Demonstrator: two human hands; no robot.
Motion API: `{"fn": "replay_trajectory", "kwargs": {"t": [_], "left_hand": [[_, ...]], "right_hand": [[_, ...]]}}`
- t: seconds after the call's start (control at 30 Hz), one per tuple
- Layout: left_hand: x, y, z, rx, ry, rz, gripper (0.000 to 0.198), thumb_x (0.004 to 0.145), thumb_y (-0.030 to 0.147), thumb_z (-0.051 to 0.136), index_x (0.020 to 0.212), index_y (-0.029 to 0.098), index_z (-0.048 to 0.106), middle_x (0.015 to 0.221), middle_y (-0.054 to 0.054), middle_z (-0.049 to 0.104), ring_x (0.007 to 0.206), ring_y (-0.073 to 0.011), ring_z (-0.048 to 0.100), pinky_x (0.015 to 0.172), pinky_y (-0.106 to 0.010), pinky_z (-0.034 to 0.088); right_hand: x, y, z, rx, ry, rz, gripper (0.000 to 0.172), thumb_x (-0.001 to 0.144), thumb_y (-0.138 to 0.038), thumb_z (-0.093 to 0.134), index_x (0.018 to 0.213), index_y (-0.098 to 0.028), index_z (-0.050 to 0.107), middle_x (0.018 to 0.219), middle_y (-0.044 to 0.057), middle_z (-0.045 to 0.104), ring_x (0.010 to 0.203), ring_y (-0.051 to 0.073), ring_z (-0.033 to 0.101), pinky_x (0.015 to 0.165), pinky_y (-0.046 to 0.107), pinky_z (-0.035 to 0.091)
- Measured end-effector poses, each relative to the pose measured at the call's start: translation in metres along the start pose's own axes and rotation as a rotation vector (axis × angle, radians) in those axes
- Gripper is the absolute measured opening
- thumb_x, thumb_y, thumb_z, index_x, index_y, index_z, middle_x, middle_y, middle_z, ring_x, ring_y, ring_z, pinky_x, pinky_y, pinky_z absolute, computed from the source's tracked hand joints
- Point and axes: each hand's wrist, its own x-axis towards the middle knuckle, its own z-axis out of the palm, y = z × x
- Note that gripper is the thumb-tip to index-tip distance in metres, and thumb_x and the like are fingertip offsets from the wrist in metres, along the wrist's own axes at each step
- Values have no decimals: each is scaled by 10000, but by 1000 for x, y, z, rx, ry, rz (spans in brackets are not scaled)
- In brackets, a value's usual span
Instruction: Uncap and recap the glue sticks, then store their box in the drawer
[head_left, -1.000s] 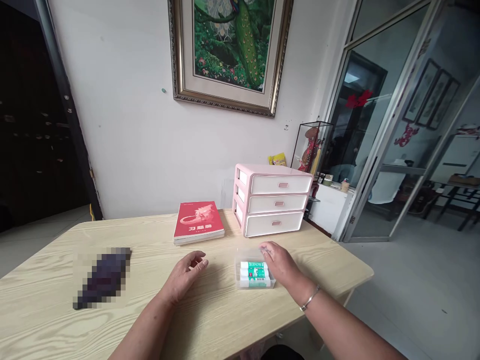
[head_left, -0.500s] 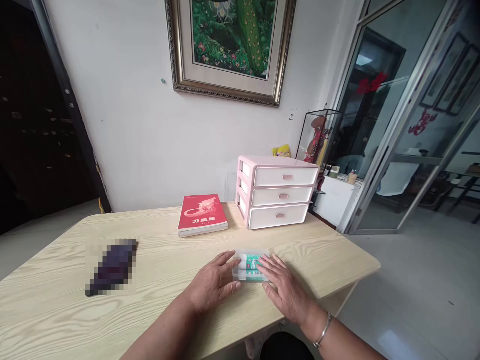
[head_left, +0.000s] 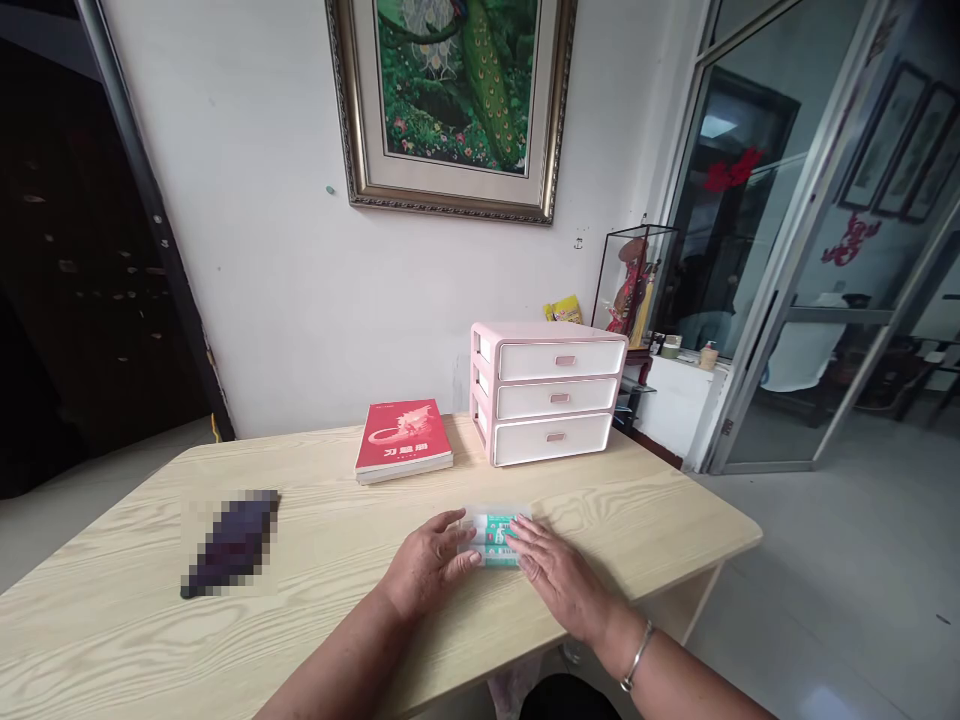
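A clear plastic box (head_left: 493, 512) lies flat near the table's front edge. Inside are white-and-teal tubes (head_left: 496, 553) that look like glue sticks. My left hand (head_left: 426, 566) holds the box's left end, with its thumb at the near corner and its fingers along the side and top. At the right end, my right hand (head_left: 564, 580) grips the box, its fingers reaching over the top; they hide part of the tubes. A silver bracelet (head_left: 637, 655) circles my right wrist.
Behind the box lie stacked red books (head_left: 405, 440). To their right stands a pink-and-white drawer unit (head_left: 556, 400) with its drawers closed. A dark, pixelated object (head_left: 234, 540) lies on the left of the wooden table (head_left: 315, 550). A glass door (head_left: 757, 250) is at the right.
The camera view has tilted and shifted slightly. My right fingers have moved a little over the box's top; both hands stay at its ends.
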Motion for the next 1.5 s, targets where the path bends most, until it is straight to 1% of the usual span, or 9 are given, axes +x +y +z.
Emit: {"fn": "replay_trajectory", "kwargs": {"t": [0.13, 0.27, 0.47, 0.93, 1.17, 1.23, 1.3, 1.43, 1.5], "left_hand": [[0, -4, 3, -25, 37, -17, 398, 890, 488, 594, 1208, 269, 691, 1280, -135, 636, 1255, -306, 549, 1008, -424, 489], [-1, -9, 8, -26, 60, -21, 415, 855, 479, 651, 1204, 258, 690, 1332, -138, 597, 1231, -313, 569, 971, -429, 517], [0, -15, 13, 109, 103, 57, 441, 815, 441, 704, 1185, 203, 678, 1312, -156, 604, 1227, -293, 577, 1000, -409, 522], [4, -13, 12, 175, 53, 55, 377, 840, 364, 667, 1187, 222, 626, 1286, -130, 592, 1289, -270, 516, 1026, -391, 495], [15, 5, 14, 113, 44, -71, 481, 671, 213, 707, 1120, 205, 532, 1487, -154, 374, 1381, -309, 387, 1064, -418, 435], [20, 9, 13, 96, 32, -94, 582, 630, 173, 697, 1176, 197, 497, 1444, -159, 414, 1341, -304, 433, 1077, -420, 417], [24, 12, 12, 76, 9, -96, 661, 598, 167, 706, 1217, 204, 478, 1344, -137, 486, 1261, -287, 500, 1059, -409, 431], [23, 18, 12, 45, 8, -129, 654, 558, 183, 740, 1168, 231, 511, 1212, -91, 512, 1063, -240, 582, 927, -360, 515], [19, 17, 16, 45, 36, -132, 653, 562, 194, 747, 1174, 230, 519, 1206, -92, 509, 1069, -243, 577, 934, -361, 512]], "right_hand": [[1, 7, 7, 51, 66, 2, 391, 987, -199, 437, 1351, -253, 569, 1391, 64, 560, 1350, 219, 449, 1124, 467, 409], [0, 13, 13, 8, 94, -24, 452, 947, -136, 473, 1373, -271, 544, 1387, 49, 565, 1339, 222, 463, 1133, 482, 395], [-3, 16, 17, -58, 60, -14, 519, 927, -122, 517, 1421, -278, 485, 1430, 26, 521, 1346, 226, 454, 1144, 463, 394], [2, 20, 20, -73, 83, -62, 523, 914, -72, 483, 1406, -248, 509, 1389, 53, 564, 1323, 225, 482, 1133, 462, 404], [4, 11, 12, 70, 145, -13, 428, 868, -110, 537, 1264, -232, 645, 1325, 71, 617, 1286, 238, 519, 1113, 463, 404], [5, 11, 12, 171, 185, 40, 331, 872, -157, 557, 1159, -230, 705, 1259, 74, 660, 1244, 247, 555, 1110, 464, 396], [9, 15, 13, 318, 259, 168, 246, 897, -246, 559, 1066, -219, 736, 1162, 86, 706, 1164, 255, 609, 1072, 445, 428], [27, 37, 10, 707, 493, 570, 330, 885, -450, 580, 997, -173, 720, 1024, 116, 737, 1009, 262, 674, 920, 362, 520], [41, 56, 4, 932, 604, 762, 355, 837, -470, 633, 997, -159, 691, 983, 119, 736, 983, 263, 680, 874, 342, 536]]}}
